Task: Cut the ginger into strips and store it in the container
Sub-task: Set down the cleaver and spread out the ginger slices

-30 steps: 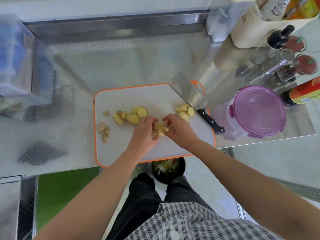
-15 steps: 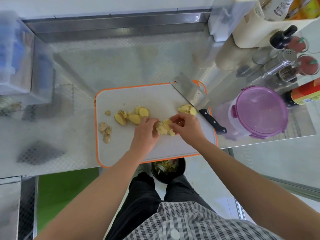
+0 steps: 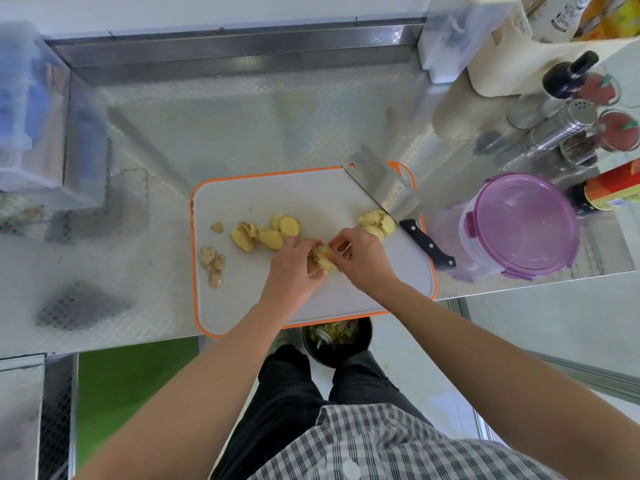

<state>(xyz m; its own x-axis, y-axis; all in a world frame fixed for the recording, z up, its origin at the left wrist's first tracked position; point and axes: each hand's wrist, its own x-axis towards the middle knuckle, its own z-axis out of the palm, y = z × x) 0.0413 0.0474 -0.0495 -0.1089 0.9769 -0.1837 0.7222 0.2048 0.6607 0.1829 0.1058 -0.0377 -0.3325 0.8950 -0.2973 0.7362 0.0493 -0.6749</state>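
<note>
A white cutting board (image 3: 311, 199) with an orange rim lies on the steel counter. Yellow ginger slices (image 3: 266, 233) lie spread across its middle, a few more ginger slices (image 3: 377, 221) sit near the cleaver, and brownish peel scraps (image 3: 213, 261) lie at the left. My left hand (image 3: 294, 268) and my right hand (image 3: 360, 258) meet at the board's centre, both pinching a small stack of ginger slices (image 3: 322, 258). A cleaver (image 3: 384, 188) with a black handle rests on the board's right edge. The round container (image 3: 519, 223) with a purple lid stands to the right.
Bottles, a steel shaker (image 3: 561, 123) and jars crowd the back right corner. A clear plastic box (image 3: 31, 116) stands at the far left. Below the counter edge a black bin (image 3: 337, 339) holds scraps, between the counter and my legs.
My right hand went toward the slices near the cleaver and came back to the stack between both hands. My left hand stayed on the stack.
</note>
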